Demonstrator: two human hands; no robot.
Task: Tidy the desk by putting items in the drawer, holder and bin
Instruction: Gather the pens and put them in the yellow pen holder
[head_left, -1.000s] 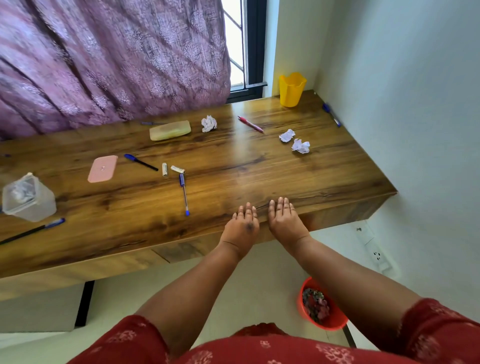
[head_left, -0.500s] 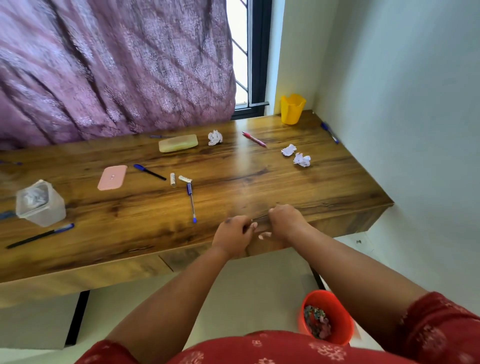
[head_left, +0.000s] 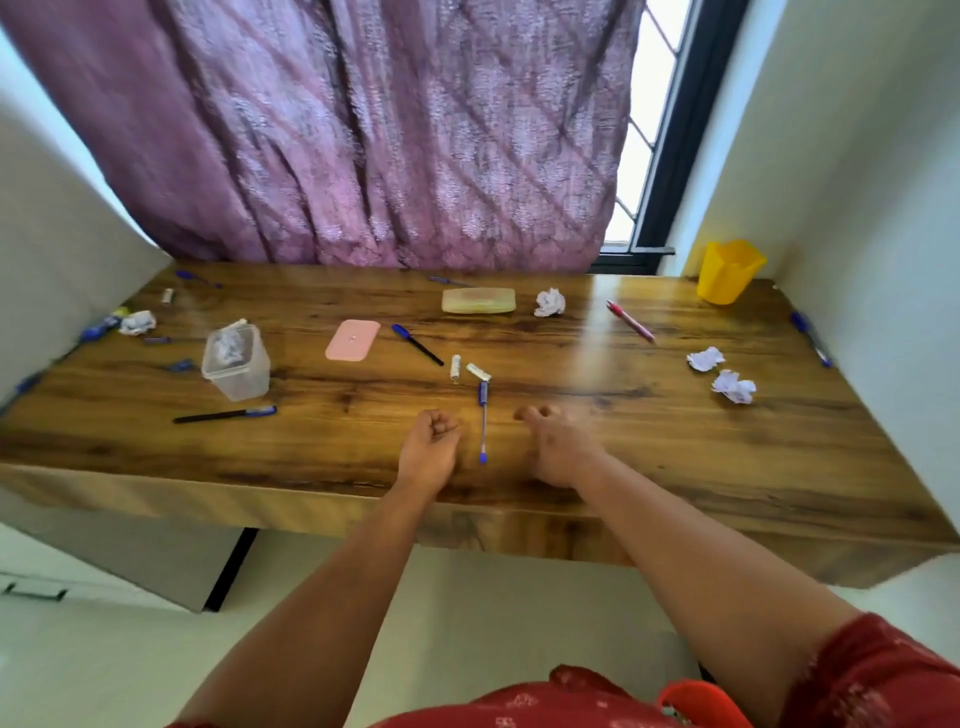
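Both my hands hover over the front of the wooden desk (head_left: 649, 457), holding nothing. My left hand (head_left: 428, 447) is curled into a fist. My right hand (head_left: 558, 441) is blurred, with its fingers curled too. A thin blue pen (head_left: 483, 421) lies between them. Beyond it lie two small white cylinders (head_left: 455, 368), a blue-capped pen (head_left: 416, 344), a pink card (head_left: 353, 340) and a pale yellow case (head_left: 478, 301). The yellow holder (head_left: 729, 270) stands in the far right corner. A red bin (head_left: 701, 701) shows at the bottom edge.
Crumpled paper balls lie at the back middle (head_left: 549, 302), right (head_left: 705, 358) and far left (head_left: 137, 322). A pink pen (head_left: 630, 320) and a blue pen by the wall (head_left: 810, 338) lie on the right. On the left stand a clear tub (head_left: 236, 361) and a black pen (head_left: 224, 414).
My hands have lifted from the desk's front edge and moved forward over the top, apart, either side of the thin pen. The view has swung left, showing more of the desk.
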